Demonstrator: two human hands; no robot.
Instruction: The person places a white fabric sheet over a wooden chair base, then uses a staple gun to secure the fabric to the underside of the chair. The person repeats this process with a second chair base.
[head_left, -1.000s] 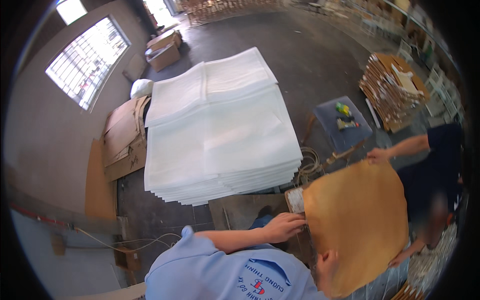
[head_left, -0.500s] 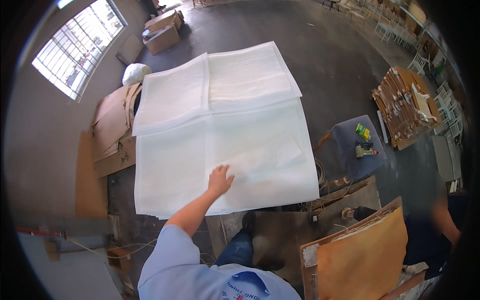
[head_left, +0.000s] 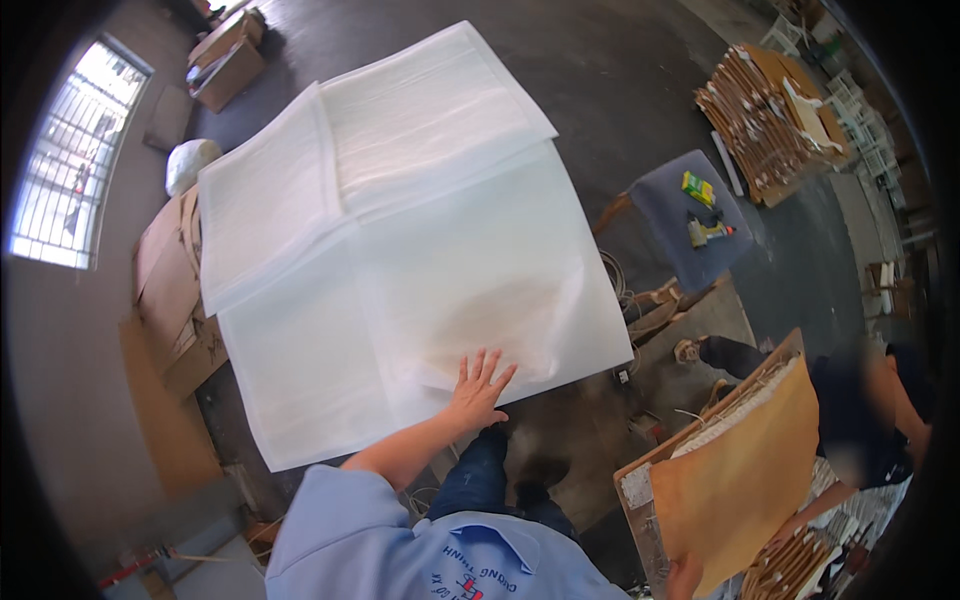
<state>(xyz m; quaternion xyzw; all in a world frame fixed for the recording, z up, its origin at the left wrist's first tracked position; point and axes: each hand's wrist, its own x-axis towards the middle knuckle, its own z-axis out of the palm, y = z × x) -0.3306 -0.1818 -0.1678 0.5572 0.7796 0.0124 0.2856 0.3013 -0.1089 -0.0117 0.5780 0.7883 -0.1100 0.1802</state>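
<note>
A stack of large white translucent sheets (head_left: 470, 240) spreads out in front of me, with shorter sheets (head_left: 430, 110) lying over its far half. My left hand (head_left: 481, 390) is at the near edge, palm down with fingers spread, and appears to touch the top sheet. Around the fingertips that sheet is creased, and a brownish patch shows through just beyond. What bears the stack is hidden. At the bottom edge, what seems to be my right hand (head_left: 685, 578) is beside an orange-covered panel (head_left: 735, 480); the frame cuts it off, so its grip is unclear.
A co-worker in dark clothes (head_left: 870, 420) bends over the panel at right. A blue-grey padded chair (head_left: 690, 245) carries a nail gun (head_left: 708, 232) and a green-yellow box (head_left: 698, 189). Cardboard (head_left: 170, 290) leans at left; brown stacked pieces (head_left: 760, 125) stand at far right.
My view has turned, so the scene sits tilted and further left. My left hand has moved right and nearer, to the sheet's edge, where creases appear. Another hand has entered at the bottom.
</note>
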